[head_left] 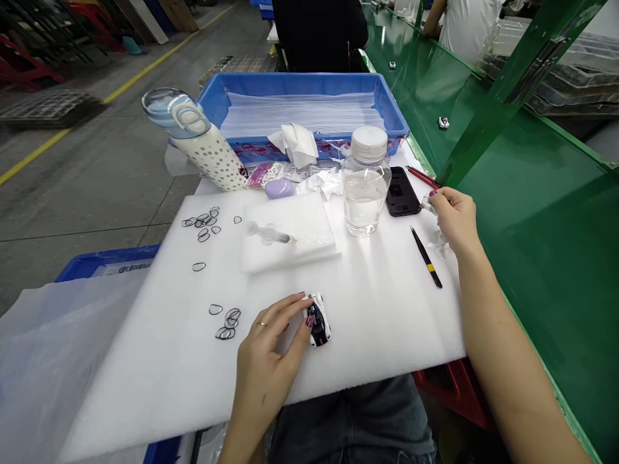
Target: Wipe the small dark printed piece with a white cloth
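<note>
A small white and dark toy car (pixel 318 320) lies on the white foam sheet (pixel 377 303) near its front edge. My left hand (pixel 273 338) rests on the foam with its fingertips on the car's left side. My right hand (pixel 452 216) is at the foam's right edge, by the green conveyor (pixel 541 212), its fingers closed on a small clear piece I cannot identify. Black tweezers (pixel 426 257) lie just left of that hand. Several thin black rings (pixel 226 322) lie left of my left hand.
A clear water bottle (pixel 365 180), a black phone (pixel 401 191), a syringe (pixel 269 234) on a foam pad, a dotted flask (pixel 203 142) and a blue tray (pixel 300 109) stand behind. More rings (pixel 202 225) lie at the left. Other people work farther along the conveyor.
</note>
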The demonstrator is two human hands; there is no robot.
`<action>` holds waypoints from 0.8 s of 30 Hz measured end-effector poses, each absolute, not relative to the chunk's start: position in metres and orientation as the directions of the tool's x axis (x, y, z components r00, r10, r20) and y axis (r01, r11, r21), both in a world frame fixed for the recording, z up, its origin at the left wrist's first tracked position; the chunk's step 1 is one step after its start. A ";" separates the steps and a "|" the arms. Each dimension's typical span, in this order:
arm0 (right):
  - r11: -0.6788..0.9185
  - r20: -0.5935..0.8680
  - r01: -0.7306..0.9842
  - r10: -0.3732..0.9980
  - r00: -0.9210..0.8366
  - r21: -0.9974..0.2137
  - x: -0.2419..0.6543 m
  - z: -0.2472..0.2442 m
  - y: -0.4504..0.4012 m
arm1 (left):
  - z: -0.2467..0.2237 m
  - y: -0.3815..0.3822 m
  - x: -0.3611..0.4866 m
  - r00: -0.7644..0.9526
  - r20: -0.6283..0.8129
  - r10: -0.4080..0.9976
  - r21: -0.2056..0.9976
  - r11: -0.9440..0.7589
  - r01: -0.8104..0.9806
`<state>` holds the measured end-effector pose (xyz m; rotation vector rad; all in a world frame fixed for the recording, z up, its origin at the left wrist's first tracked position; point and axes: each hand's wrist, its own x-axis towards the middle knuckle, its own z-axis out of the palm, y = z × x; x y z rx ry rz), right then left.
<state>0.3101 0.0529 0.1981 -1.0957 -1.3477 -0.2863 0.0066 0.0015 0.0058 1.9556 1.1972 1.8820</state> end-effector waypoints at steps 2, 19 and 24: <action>0.510 0.875 0.728 0.404 0.268 -0.459 0.310 0.198 0.053 | 0.006 0.001 0.007 -0.120 0.759 0.640 0.624 -0.662 0.416; 0.494 0.878 0.746 0.404 0.258 -0.447 0.310 0.198 0.053 | 0.006 0.001 0.006 -0.120 0.751 0.649 0.633 -0.656 0.412; 0.495 0.883 0.751 0.396 0.253 -0.437 0.311 0.198 0.054 | 0.007 0.001 0.007 -0.117 0.761 0.638 0.622 -0.665 0.413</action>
